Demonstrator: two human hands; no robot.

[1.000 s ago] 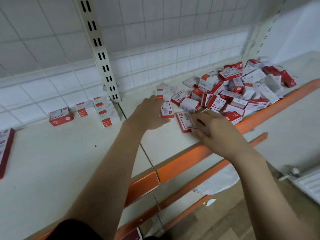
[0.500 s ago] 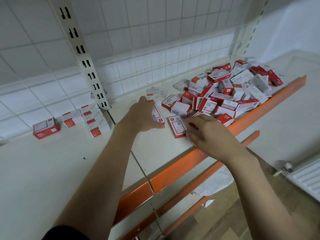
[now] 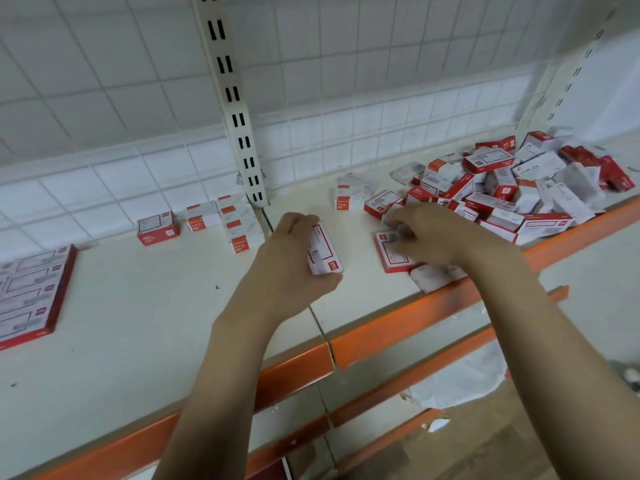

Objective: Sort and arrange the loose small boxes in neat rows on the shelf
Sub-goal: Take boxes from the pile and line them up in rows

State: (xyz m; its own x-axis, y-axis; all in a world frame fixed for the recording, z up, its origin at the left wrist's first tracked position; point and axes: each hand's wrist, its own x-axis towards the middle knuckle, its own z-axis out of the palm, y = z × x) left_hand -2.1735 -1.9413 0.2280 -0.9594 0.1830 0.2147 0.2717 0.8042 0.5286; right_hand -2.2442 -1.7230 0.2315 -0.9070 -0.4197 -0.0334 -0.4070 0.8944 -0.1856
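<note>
Left hand: the left hand (image 3: 291, 258) curls round a small red-and-white cardboard box (image 3: 325, 249), fingers over its far end, thumb under its near end; held just above the white shelf (image 3: 138, 306)
Right hand: the right hand (image 3: 440, 233) lies fingers bent over a flat red-bordered white box (image 3: 393, 256); blurred, cannot tell whether it grips
Loose boxes: a jumbled heap of red-and-white boxes (image 3: 512, 185) on the shelf's right end
Arranged boxes: a short row of matching boxes (image 3: 221, 221) by the back grid, left of the slotted upright (image 3: 239, 126)
</note>
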